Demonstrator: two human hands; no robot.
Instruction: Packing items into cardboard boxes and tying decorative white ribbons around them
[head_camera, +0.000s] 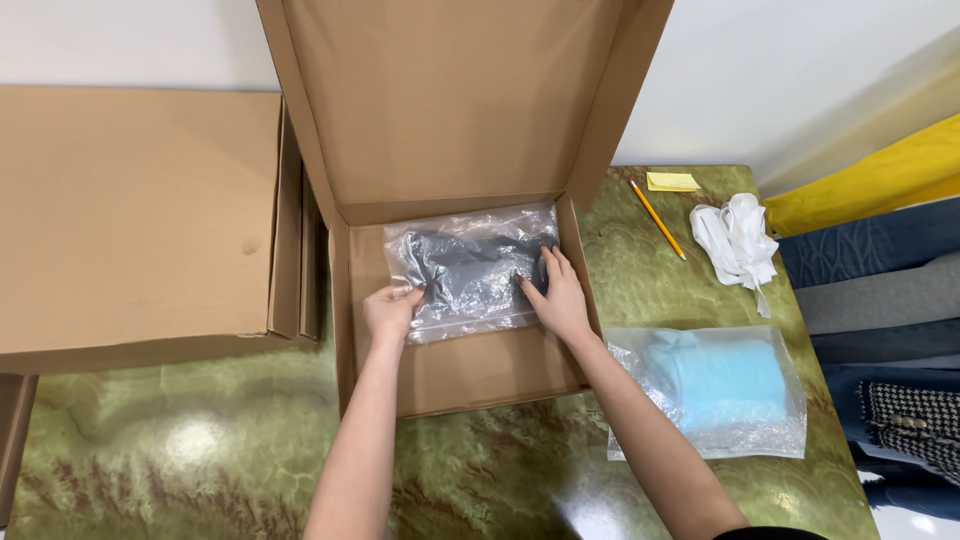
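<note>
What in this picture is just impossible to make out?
Head view only:
- The dark grey item in the clear bag: crumpled plastic and glare blur its shape; the left hand and right hand cover its edges.
- The closed cardboard box: contents hidden, left edge cut off.
- The light blue item in a second bag: blurred by plastic.

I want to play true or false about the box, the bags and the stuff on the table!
1. Both hands, left hand and right hand, rest on the clear bag of grey cloth. True.
2. That bag lies inside the open cardboard box. True.
3. The bag of blue cloth is in the box too. False: it lies on the green table, right of the box.
4. The yellow pencil is in the right hand. False: it lies on the table near a yellow note.
5. A white cloth lies beside the pencil. True.
</note>
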